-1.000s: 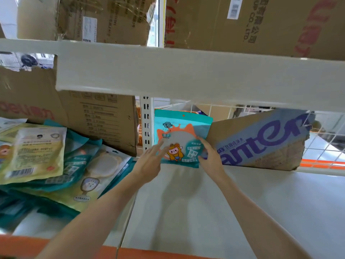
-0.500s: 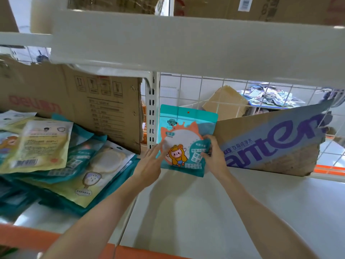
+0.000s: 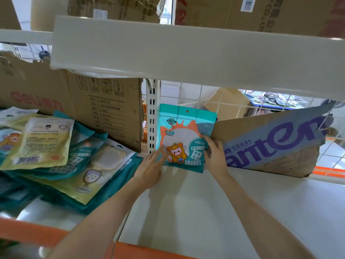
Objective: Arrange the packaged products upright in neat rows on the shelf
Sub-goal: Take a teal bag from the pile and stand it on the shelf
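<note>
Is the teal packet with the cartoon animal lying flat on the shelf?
No, the teal cartoon-printed packet stands upright against the wire back, steadied by both hands.

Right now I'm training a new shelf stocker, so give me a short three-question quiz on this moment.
1. True or false: the teal packet stands upright at the back of the shelf.
2. What lies right of the packet? A) blue-printed cardboard B) a bottle C) a basket
3. Which hand lays straight fingers on the packet's lower left?

Key: 1 true. 2 A. 3 The left hand; the right hand is at the packet's right edge.
</note>
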Demonstrator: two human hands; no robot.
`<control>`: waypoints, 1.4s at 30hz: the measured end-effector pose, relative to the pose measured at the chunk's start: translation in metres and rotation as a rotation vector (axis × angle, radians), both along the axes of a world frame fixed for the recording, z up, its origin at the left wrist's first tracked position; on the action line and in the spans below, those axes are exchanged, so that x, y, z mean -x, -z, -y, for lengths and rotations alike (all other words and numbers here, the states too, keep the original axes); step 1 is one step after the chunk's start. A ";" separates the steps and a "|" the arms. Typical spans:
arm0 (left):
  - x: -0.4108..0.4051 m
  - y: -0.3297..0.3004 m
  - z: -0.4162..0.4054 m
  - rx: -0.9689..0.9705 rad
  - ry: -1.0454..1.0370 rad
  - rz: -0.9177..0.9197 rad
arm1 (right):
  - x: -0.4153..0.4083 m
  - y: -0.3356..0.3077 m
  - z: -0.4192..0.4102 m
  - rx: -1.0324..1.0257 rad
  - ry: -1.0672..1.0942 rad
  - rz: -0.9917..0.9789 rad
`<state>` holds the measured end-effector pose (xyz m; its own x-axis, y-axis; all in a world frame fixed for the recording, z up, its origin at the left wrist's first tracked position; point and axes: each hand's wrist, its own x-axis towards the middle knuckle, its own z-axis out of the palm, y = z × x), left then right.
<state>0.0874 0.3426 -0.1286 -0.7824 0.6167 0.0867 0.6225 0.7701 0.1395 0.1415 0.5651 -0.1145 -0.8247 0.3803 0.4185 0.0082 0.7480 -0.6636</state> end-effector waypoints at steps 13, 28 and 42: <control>-0.015 -0.038 0.044 -0.073 0.065 -0.090 | -0.034 -0.019 0.046 0.033 0.032 0.097; -0.003 -0.069 0.257 0.016 -0.113 -0.258 | 0.020 -0.039 0.246 0.758 -0.456 0.301; 0.038 -0.067 0.334 0.139 0.042 -0.113 | 0.066 -0.050 0.333 1.148 -0.351 0.437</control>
<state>0.0495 0.0083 -0.0619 -0.7457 0.6609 0.0844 0.6603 0.7500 -0.0393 0.0754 0.2325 -0.0645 -0.9394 0.0765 -0.3343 0.3075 -0.2437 -0.9198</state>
